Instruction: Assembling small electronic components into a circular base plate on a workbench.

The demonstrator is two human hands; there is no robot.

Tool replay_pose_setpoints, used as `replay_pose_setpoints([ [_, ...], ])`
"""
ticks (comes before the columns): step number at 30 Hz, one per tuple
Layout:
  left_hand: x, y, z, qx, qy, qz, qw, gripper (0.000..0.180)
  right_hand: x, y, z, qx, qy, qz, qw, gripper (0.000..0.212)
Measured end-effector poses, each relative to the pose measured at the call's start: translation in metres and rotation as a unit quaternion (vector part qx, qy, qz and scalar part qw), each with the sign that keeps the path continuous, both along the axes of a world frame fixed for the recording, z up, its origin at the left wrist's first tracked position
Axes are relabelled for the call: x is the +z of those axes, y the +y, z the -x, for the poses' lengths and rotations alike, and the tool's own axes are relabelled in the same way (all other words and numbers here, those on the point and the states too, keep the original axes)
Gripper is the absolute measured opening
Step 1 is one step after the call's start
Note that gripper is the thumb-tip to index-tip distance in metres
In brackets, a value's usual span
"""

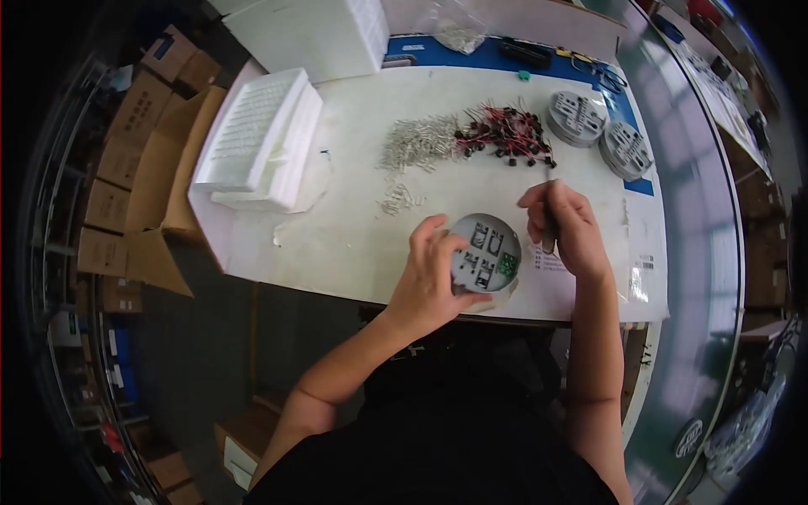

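Note:
Near the front edge of the table, my left hand (427, 279) is closed round the rim of a round grey fixture (473, 261) with several cut-out slots. A small green circuit board (507, 265) sits on the fixture's right side. To the right, apart from the fixture, my right hand (576, 227) is closed on a slim tool (549, 241) that looks like tweezers; its middle is hidden by the fingers. Beyond both hands lie a heap of small silvery metal parts (417, 143) and a pile of black components with red wires (507, 135).
Two more round grey fixtures, a far one (576, 118) and a nearer one (625, 151), stand at the back right. White foam trays (257, 135) are stacked at the left, beside an open cardboard box (172, 168). A clear bag (459, 35) and pliers (585, 63) lie along the back.

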State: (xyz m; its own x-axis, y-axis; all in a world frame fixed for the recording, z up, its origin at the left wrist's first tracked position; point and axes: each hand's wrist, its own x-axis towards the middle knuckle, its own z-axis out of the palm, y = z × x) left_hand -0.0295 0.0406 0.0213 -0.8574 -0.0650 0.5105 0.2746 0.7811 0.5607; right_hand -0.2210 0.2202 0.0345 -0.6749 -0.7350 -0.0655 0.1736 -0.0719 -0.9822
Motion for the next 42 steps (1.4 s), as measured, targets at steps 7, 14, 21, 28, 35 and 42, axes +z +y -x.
replay_pose_setpoints([
  [7,0.003,-0.02,-0.01,0.015,-0.087,-0.188,0.978,0.119,0.05,-0.005,-0.037,0.054,0.318,-0.271,0.907,0.045],
  [14,-0.011,-0.027,-0.002,0.015,-0.107,-0.115,0.988,0.11,0.048,-0.008,-0.061,0.095,0.46,-0.412,0.781,0.039],
  [21,-0.016,-0.025,-0.002,0.012,-0.087,-0.105,0.991,0.111,0.041,-0.013,-0.069,0.088,0.491,-0.423,0.756,0.04],
  [28,-0.015,-0.026,-0.003,0.017,-0.092,-0.089,0.992,0.11,0.038,-0.018,-0.072,0.071,0.525,-0.397,0.75,0.039],
  [35,-0.018,-0.026,-0.002,0.016,-0.084,-0.087,0.993,0.11,0.038,-0.017,-0.073,0.071,0.53,-0.397,0.746,0.038],
  [42,-0.018,-0.026,-0.002,0.013,-0.087,-0.08,0.993,0.111,0.036,-0.017,-0.071,0.077,0.518,-0.39,0.757,0.038],
])
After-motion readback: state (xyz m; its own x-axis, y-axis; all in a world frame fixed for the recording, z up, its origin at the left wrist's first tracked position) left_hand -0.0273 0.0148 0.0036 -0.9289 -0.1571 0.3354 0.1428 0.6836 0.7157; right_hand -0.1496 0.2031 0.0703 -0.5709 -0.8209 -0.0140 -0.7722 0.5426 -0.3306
